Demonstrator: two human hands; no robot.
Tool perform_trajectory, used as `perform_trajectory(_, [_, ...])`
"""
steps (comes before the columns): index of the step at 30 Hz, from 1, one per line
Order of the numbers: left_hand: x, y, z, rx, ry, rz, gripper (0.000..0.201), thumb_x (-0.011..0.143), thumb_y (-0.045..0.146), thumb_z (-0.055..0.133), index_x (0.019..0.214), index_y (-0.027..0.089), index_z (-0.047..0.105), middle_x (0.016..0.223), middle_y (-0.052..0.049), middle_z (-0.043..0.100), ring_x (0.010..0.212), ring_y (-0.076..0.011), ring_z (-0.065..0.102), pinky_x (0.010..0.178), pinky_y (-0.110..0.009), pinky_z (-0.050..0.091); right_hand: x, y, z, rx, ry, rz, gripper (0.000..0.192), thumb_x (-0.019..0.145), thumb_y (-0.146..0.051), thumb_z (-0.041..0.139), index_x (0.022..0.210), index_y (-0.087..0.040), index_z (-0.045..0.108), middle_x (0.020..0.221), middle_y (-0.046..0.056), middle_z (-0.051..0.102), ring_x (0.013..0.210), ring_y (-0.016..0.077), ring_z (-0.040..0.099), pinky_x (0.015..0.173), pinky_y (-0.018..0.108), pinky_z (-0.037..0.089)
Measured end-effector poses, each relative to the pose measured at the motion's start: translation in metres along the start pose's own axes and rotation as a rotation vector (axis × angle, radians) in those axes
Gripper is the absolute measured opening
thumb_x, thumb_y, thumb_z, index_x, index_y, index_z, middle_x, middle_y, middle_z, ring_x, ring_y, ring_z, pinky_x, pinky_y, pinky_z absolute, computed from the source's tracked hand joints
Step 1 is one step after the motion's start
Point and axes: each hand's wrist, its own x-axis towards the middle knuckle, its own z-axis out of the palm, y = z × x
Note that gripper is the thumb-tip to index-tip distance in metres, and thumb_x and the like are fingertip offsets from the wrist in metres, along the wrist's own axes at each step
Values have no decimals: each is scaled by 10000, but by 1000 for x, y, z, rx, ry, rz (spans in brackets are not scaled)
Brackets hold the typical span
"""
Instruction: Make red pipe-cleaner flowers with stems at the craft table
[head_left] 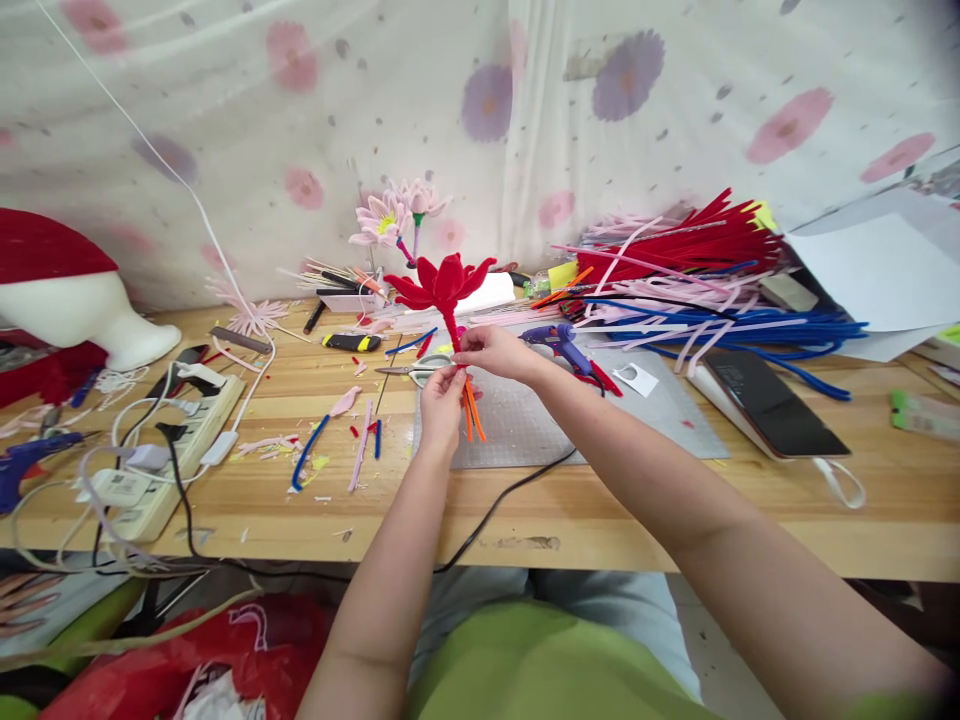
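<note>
A red pipe-cleaner flower (442, 285) stands upright above the table, its petals spread at the top. My left hand (444, 395) pinches the lower part of its stem, where orange pipe-cleaner ends (472, 412) hang down. Just above, the fingers of my right hand (491, 352) close on the red stem. Scissors (420, 371) lie behind my hands, partly hidden by them. Beyond my right wrist a blue glue gun (562, 345) rests on the grey cutting mat (517, 435).
Bundles of red (675, 240) and blue pipe cleaners (795, 330) lie at the back right, near a phone (776, 400). Pink flowers (382, 218) stand behind. A power strip (180, 455) with tangled cords, another glue gun (34, 465) and a mannequin head (82, 310) are at left.
</note>
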Motion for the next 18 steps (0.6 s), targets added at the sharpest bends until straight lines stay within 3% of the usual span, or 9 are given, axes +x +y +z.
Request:
perform_trajectory(9, [1, 4, 0, -207, 22, -102, 124, 660, 131, 650, 702, 135, 533, 590, 29, 509, 439, -16, 393, 358, -123, 220, -8, -1, -8, -114, -119, -68, 251, 722, -360, 535, 755, -129, 628, 707, 18, 593, 645, 107, 476, 605, 233, 331])
perform_trajectory(18, [2, 5, 4, -309, -31, -214, 89, 716, 60, 563, 708, 132, 512, 585, 30, 490, 422, -5, 367, 329, -90, 188, -15, 3, -12, -183, -19, -90, 192, 732, -303, 544, 683, -133, 618, 654, 21, 599, 608, 107, 474, 570, 229, 314])
